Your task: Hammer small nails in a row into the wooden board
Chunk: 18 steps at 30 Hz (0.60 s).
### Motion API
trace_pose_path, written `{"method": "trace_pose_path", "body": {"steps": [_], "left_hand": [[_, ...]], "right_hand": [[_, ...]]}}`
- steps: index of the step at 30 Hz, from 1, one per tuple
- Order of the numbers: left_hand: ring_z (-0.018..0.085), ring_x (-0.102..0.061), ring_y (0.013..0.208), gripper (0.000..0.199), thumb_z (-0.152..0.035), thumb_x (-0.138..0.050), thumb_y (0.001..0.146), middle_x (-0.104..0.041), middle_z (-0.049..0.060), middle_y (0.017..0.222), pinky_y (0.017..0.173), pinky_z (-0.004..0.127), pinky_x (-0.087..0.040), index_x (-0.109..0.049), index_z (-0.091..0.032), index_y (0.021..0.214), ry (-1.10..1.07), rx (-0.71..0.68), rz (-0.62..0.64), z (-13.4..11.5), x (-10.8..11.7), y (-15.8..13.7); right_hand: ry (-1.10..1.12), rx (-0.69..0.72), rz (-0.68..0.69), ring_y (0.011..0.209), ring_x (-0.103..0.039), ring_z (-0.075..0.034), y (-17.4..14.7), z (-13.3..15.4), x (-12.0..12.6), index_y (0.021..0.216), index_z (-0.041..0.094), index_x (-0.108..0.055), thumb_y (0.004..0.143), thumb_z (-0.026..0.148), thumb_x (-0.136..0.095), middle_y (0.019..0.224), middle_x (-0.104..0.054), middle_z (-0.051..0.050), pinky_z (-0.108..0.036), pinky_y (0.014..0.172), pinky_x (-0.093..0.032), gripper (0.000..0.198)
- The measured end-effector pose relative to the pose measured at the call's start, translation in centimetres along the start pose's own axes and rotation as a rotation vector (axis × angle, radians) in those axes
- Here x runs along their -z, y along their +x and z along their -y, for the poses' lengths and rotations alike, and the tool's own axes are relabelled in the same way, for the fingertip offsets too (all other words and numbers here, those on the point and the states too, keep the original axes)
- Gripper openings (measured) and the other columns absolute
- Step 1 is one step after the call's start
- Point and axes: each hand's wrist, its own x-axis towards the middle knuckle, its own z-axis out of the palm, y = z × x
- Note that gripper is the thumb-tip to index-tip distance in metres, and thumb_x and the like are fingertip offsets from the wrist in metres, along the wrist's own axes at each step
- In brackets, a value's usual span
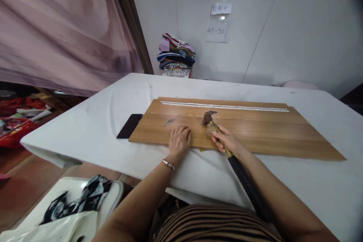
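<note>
My right hand is wrapped round the upper shaft of a claw hammer. Its rusty head is low at the middle of a wooden board, and its black grip runs back along my right forearm. Whether a nail is under the head is hard to make out. My left hand lies flat on the board's near edge, fingers stretched out, holding nothing. A small bunch of nails lies on the board just beyond it, to the left. A row of tiny dark marks shows right of the hammer head.
Two white strips run along the board's far side. A black phone lies by its left end on the white-covered table. Folded clothes are stacked behind the table, against the wall. At lower left stands a white stool with patterned cloth.
</note>
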Motion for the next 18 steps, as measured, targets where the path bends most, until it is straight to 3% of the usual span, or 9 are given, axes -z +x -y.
{"method": "trace_pose_path", "body": {"steps": [18], "left_hand": [[0.026,-0.068,0.115,0.02,-0.024,-0.055,0.101,-0.077,0.007,0.12,0.101,0.042,-0.049,-0.074,-0.023,0.105,0.03,-0.015,-0.035,0.2,-0.3,-0.1]], "right_hand": [[-0.019,0.035,0.009,0.036,-0.041,-0.005,0.2,-0.7,0.1,0.14,0.02,-0.055,0.081,0.036,-0.072,0.069,-0.065,0.006,-0.016,0.03,-0.029,0.063]]}}
